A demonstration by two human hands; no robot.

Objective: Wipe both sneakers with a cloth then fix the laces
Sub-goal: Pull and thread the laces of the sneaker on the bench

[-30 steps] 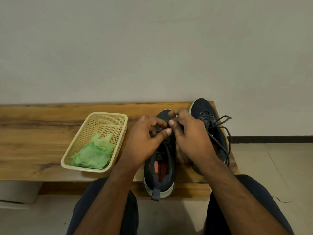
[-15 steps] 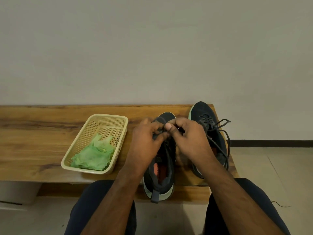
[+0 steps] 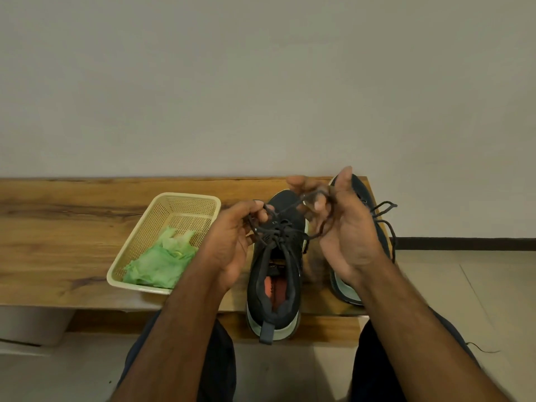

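Laces (image 3: 278, 227) sit right between both hands: left hand (image 3: 232, 242) pinches one end, right hand (image 3: 345, 227) fingers curl round the other, sneaker (image 3: 274, 274) pointing away on the bench (image 3: 58, 233).

A plain, unmarked wall (image 3: 261, 82) in a pale grey-beige fills the upper half of the view, evenly and softly lit. Against it stands a wooden table (image 3: 58, 227) with a warm brown top, dark grain streaks and a thick front edge; its right end stops short of the frame. To the right, a dark skirting strip (image 3: 464, 242) runs along the foot of the wall. Below lies a floor (image 3: 478, 300) of large light beige tiles with thin joints.
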